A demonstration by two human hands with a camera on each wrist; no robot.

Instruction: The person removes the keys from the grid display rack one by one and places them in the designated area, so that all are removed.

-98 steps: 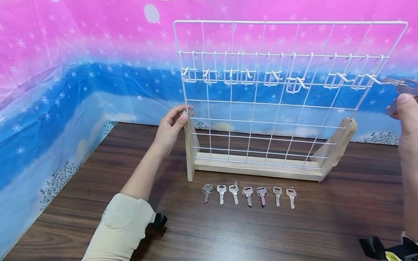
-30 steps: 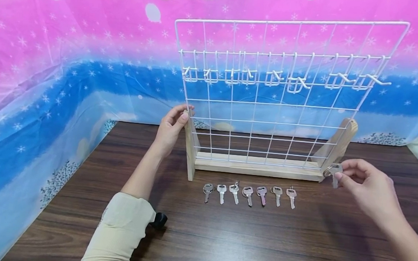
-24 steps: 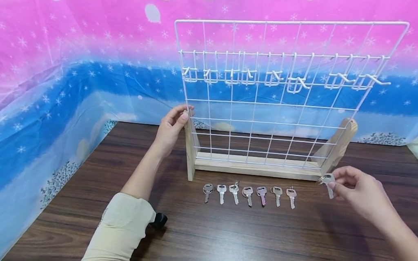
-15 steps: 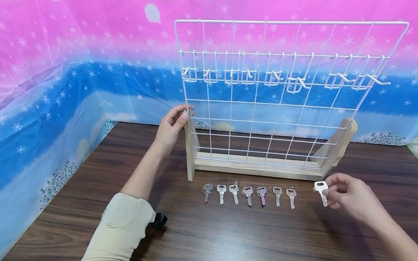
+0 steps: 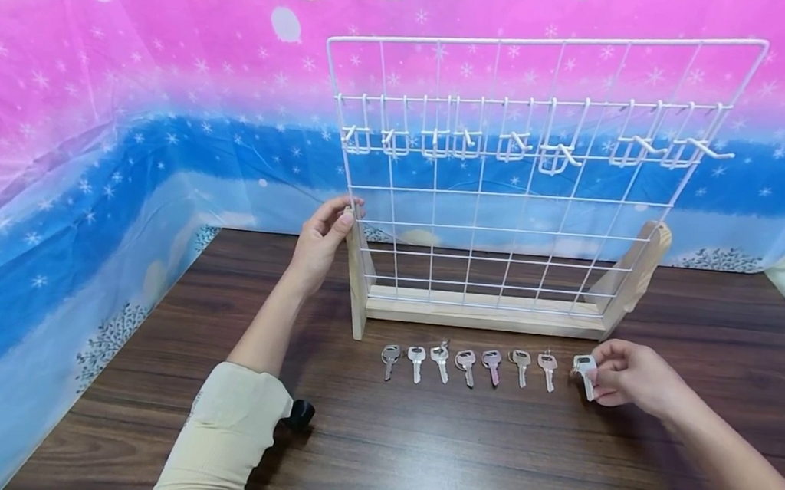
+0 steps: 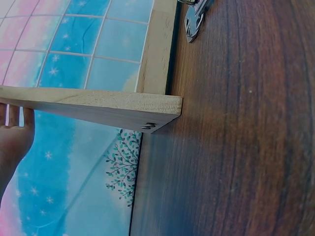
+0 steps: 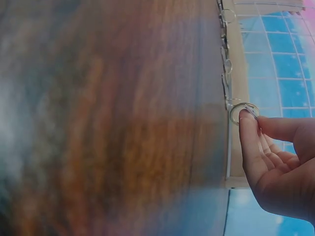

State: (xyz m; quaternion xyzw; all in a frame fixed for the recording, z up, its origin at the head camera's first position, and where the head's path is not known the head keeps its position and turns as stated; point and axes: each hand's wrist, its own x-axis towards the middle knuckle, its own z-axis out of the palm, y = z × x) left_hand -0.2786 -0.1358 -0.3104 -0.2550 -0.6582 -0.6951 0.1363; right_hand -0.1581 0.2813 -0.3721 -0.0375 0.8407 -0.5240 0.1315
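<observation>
My right hand (image 5: 638,378) pinches a silver key (image 5: 584,374) by its side, just above or at the tabletop; whether it touches the wood I cannot tell. Its ring (image 7: 244,113) shows at my fingertips in the right wrist view. To its left, several keys, including a purplish key (image 5: 490,366), lie in a row before the rack. My left hand (image 5: 319,243) grips the top of the left wooden upright (image 5: 356,288) of the white wire rack (image 5: 479,194). In the left wrist view that hand (image 6: 15,140) is mostly cut off.
Several white hooks hang along the rack's upper wires, among them a long hook (image 5: 711,152) at the far right. A wooden base bar (image 5: 484,316) joins the uprights. The dark wooden table (image 5: 417,455) ends against a patterned cloth (image 5: 165,142).
My right hand has taken the key off the far-right hook and carried it down and left, to the right end of the key row. My left hand has stayed on the upright.
</observation>
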